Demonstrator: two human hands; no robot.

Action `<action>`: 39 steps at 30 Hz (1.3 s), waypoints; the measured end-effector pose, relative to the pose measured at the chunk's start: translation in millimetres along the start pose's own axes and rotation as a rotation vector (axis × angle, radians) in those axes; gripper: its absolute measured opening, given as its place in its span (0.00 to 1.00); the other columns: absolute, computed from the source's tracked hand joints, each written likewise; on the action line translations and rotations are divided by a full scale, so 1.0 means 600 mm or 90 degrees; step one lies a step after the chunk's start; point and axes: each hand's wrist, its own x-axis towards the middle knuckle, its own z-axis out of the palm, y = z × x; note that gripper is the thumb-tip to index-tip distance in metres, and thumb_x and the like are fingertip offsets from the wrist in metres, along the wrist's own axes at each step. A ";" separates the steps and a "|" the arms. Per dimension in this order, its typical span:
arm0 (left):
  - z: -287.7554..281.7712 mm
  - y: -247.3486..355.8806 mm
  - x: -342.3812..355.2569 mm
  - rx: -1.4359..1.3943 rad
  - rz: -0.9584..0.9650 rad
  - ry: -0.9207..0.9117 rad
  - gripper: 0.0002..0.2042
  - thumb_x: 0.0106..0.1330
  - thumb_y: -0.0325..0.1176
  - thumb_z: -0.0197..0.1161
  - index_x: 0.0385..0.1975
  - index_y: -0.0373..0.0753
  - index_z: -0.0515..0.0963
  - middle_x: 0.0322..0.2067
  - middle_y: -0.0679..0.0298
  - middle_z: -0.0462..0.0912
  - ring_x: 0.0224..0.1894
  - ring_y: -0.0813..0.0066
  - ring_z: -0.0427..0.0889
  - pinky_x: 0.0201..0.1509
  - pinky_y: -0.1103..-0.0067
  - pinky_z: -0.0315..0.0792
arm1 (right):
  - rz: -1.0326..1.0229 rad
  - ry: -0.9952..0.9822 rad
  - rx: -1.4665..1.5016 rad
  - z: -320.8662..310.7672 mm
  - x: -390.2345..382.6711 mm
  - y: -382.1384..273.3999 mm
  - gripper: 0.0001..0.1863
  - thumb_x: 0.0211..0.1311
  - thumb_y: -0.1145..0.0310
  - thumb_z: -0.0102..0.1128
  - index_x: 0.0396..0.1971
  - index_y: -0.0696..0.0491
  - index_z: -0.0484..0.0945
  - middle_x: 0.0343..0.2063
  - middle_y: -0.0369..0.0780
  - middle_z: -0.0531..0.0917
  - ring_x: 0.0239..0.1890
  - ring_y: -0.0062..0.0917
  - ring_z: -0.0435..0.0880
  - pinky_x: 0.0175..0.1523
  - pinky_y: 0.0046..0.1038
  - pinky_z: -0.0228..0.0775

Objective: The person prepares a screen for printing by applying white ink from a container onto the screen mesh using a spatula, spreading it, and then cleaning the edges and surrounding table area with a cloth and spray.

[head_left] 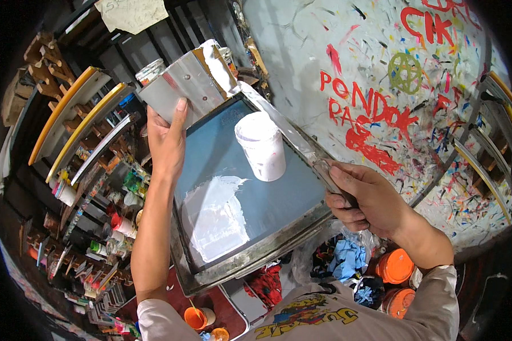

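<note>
My left hand (168, 136) grips a screen-printing squeegee (179, 85), thumb across its flat metal face and fingers mostly hidden behind. Thick white ink coats the squeegee's far edge. Closed around the dark handle of a long spatula smeared with white ink (281, 128) is my right hand (370, 196). The spatula's far end reaches the inked edge of the squeegee; whether they touch I cannot tell. Below both hands lies a framed printing screen (296, 199) with blue-grey mesh. A white tub (261, 148) stands on the mesh, near a patch of spread white ink (216, 219).
Several more squeegees (91, 122) hang in a rack at left, above shelves of ink pots (122, 224). The paint-marked wall (347, 62) rises at far right. Orange tubs (395, 266) and crumpled blue cloth (350, 258) sit low right. An orange cup (195, 318) is at the bottom.
</note>
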 end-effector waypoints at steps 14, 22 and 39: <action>0.013 0.003 -0.008 -0.012 -0.016 0.032 0.25 0.72 0.37 0.64 0.63 0.36 0.63 0.58 0.59 0.74 0.59 0.72 0.74 0.66 0.71 0.67 | -0.008 -0.002 0.017 0.000 0.010 0.010 0.15 0.79 0.51 0.45 0.49 0.47 0.70 0.24 0.29 0.69 0.15 0.09 0.59 0.17 0.15 0.49; 0.015 -0.009 -0.011 0.022 0.026 0.046 0.26 0.70 0.39 0.67 0.60 0.34 0.65 0.54 0.59 0.77 0.56 0.75 0.74 0.64 0.76 0.65 | 0.001 0.000 -0.014 0.012 0.011 0.013 0.14 0.79 0.51 0.45 0.47 0.47 0.70 0.23 0.29 0.68 0.15 0.09 0.58 0.17 0.15 0.49; 0.024 -0.008 -0.018 0.059 0.049 0.068 0.26 0.70 0.38 0.67 0.61 0.34 0.64 0.55 0.58 0.76 0.57 0.74 0.74 0.65 0.77 0.64 | -0.005 -0.039 0.018 0.012 0.017 0.012 0.13 0.80 0.53 0.44 0.48 0.46 0.69 0.25 0.28 0.67 0.18 0.10 0.60 0.21 0.16 0.52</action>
